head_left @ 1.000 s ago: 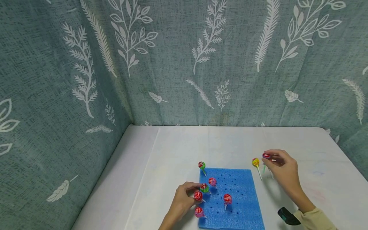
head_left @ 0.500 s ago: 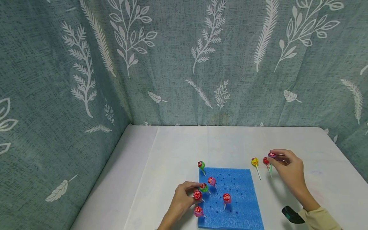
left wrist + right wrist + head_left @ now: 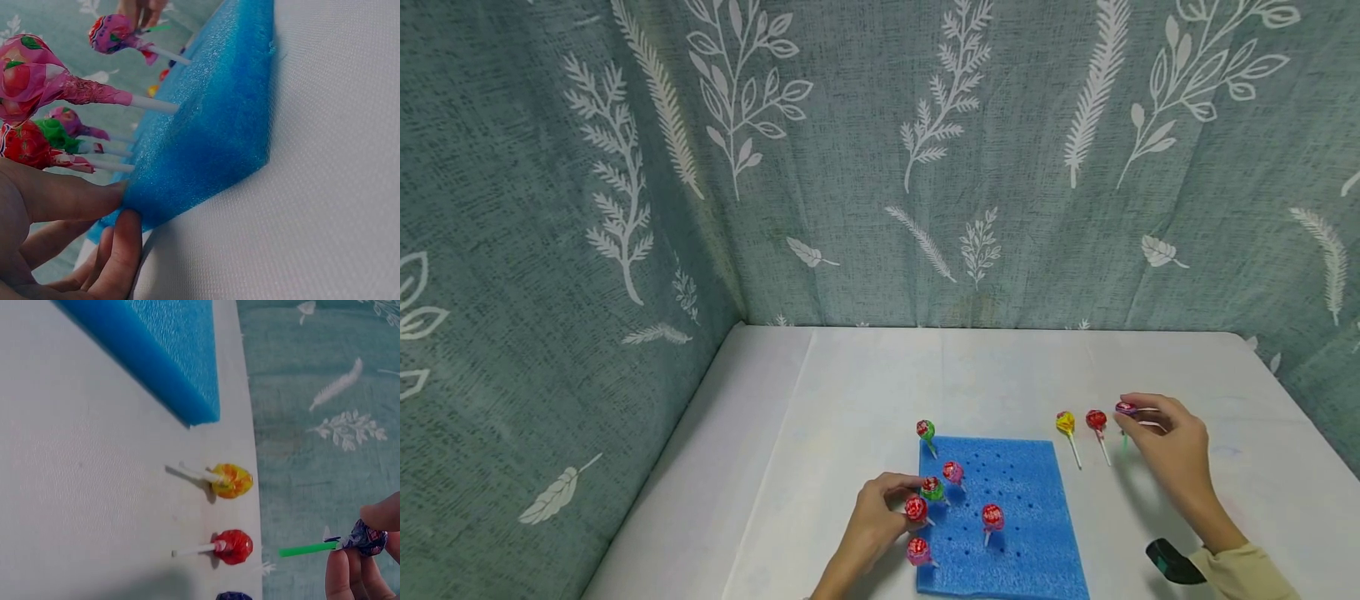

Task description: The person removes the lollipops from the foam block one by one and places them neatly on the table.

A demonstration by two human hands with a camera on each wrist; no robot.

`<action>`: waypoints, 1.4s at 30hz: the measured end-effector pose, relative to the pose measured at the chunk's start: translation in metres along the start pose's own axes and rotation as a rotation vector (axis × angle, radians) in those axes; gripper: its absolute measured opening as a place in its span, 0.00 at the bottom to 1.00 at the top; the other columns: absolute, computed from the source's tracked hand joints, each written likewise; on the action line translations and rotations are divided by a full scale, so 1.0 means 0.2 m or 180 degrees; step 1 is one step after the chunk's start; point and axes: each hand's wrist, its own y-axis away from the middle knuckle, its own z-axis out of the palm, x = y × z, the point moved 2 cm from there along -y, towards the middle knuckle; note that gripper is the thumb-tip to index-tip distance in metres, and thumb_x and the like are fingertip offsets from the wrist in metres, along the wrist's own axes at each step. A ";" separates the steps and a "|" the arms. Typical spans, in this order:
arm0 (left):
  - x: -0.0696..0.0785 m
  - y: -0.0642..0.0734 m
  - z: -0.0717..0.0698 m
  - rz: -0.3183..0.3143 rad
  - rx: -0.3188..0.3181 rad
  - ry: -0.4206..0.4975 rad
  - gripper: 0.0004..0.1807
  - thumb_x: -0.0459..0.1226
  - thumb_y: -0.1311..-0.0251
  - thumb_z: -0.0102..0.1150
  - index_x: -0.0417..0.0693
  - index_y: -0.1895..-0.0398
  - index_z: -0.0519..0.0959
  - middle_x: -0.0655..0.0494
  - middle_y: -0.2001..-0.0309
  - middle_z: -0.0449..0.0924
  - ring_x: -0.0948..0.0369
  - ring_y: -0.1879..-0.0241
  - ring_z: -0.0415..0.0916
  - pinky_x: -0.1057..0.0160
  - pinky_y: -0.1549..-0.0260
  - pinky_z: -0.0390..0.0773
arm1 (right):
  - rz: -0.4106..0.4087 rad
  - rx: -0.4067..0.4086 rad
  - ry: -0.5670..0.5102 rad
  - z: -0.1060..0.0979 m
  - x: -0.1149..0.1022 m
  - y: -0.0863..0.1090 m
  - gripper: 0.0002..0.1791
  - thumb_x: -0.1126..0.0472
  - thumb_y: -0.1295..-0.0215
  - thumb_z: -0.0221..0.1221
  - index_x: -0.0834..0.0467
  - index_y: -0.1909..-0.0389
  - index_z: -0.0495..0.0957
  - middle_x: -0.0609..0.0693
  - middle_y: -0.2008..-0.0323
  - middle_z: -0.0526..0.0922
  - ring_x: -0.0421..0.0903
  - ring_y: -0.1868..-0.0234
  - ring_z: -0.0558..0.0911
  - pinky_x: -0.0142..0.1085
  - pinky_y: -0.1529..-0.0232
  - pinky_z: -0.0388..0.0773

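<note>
My right hand [image 3: 1176, 450] pinches a dark blue-purple wrapped lollipop [image 3: 367, 540] by its head; a green stick sticks out of it. It is raised off the table, right of a red lollipop [image 3: 1096, 419] and a yellow lollipop [image 3: 1065, 422] lying there. A dark-wrapped lollipop [image 3: 234, 595] shows at the right wrist view's bottom edge. With thumb and fingers, my left hand [image 3: 871, 518] grips the left edge of a blue foam block [image 3: 1037, 500]. Several lollipops stand in the block, including a red one [image 3: 916, 509] beside that hand and a pink-red one [image 3: 992, 517] farther in.
Rows of small holes dot the top of the block. A green-wrapped lollipop [image 3: 926, 430] stands at its far left corner. White table surface [image 3: 820, 400] surrounds the block, and a green leaf-patterned curtain [image 3: 850, 167] hangs behind and to the left.
My right hand has moved to the right with the dark lollipop, uncovering the red lollipop on the table. My left hand has stayed at the foam block's edge.
</note>
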 end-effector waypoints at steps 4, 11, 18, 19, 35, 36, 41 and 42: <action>0.00 0.00 0.00 -0.0029 -0.0008 0.0031 0.27 0.21 0.72 0.65 0.53 0.63 0.80 0.60 0.65 0.75 0.61 0.62 0.72 0.52 0.52 0.69 | 0.0063 -0.0024 -0.0125 -0.05 -0.08 0.00 0.16 0.56 0.52 0.64 0.52 0.60 0.78 0.47 0.62 0.76 0.32 0.65 0.74 0.15 0.68 0.67; 0.00 0.00 0.00 -0.0011 -0.0031 0.0081 0.26 0.21 0.71 0.65 0.52 0.63 0.80 0.59 0.64 0.76 0.60 0.62 0.72 0.52 0.52 0.69 | 0.0080 -0.0045 -0.0204 -0.09 -0.08 0.00 0.16 0.57 0.52 0.64 0.55 0.60 0.79 0.49 0.61 0.77 0.31 0.66 0.74 0.17 0.68 0.66; -0.01 0.00 0.00 0.0023 -0.0051 0.0074 0.27 0.22 0.72 0.65 0.53 0.63 0.80 0.60 0.66 0.75 0.61 0.62 0.73 0.53 0.53 0.70 | 0.0212 0.0025 0.0147 -0.06 0.08 -0.01 0.15 0.53 0.51 0.62 0.47 0.59 0.79 0.45 0.60 0.77 0.32 0.65 0.73 0.20 0.66 0.66; 0.00 0.00 0.00 0.0030 -0.0051 0.0069 0.27 0.22 0.72 0.65 0.53 0.63 0.80 0.60 0.66 0.75 0.61 0.62 0.73 0.53 0.53 0.70 | 0.0219 0.0009 0.0169 -0.07 0.07 -0.01 0.16 0.52 0.50 0.62 0.48 0.58 0.79 0.45 0.60 0.76 0.32 0.65 0.73 0.20 0.66 0.66; 0.00 0.00 0.00 0.0033 -0.0030 0.0040 0.26 0.21 0.71 0.65 0.53 0.63 0.80 0.60 0.65 0.76 0.60 0.62 0.73 0.53 0.53 0.70 | 0.0508 0.0014 0.0199 -0.14 0.10 -0.05 0.19 0.52 0.51 0.62 0.54 0.56 0.77 0.41 0.65 0.77 0.29 0.69 0.71 0.18 0.72 0.66; 0.00 0.00 0.00 0.0020 -0.0026 0.0036 0.26 0.21 0.71 0.65 0.53 0.64 0.80 0.60 0.65 0.76 0.60 0.62 0.73 0.53 0.53 0.70 | 0.0558 -0.0003 0.0177 -0.15 0.10 -0.05 0.20 0.53 0.51 0.62 0.54 0.56 0.77 0.43 0.65 0.78 0.29 0.69 0.71 0.19 0.73 0.66; 0.01 0.00 0.00 -0.0019 -0.0033 0.0036 0.26 0.21 0.71 0.65 0.53 0.64 0.80 0.59 0.64 0.76 0.59 0.61 0.73 0.52 0.53 0.70 | 0.0586 0.0002 0.0299 -0.15 0.14 -0.07 0.19 0.51 0.51 0.62 0.55 0.58 0.77 0.40 0.67 0.78 0.28 0.70 0.71 0.20 0.74 0.68; 0.01 0.00 0.00 -0.0026 -0.0035 0.0040 0.26 0.22 0.71 0.65 0.53 0.64 0.80 0.59 0.64 0.76 0.59 0.61 0.73 0.52 0.53 0.70 | 0.0614 -0.0009 0.0296 -0.15 0.13 -0.07 0.20 0.51 0.51 0.62 0.55 0.58 0.77 0.39 0.68 0.78 0.29 0.71 0.71 0.20 0.75 0.68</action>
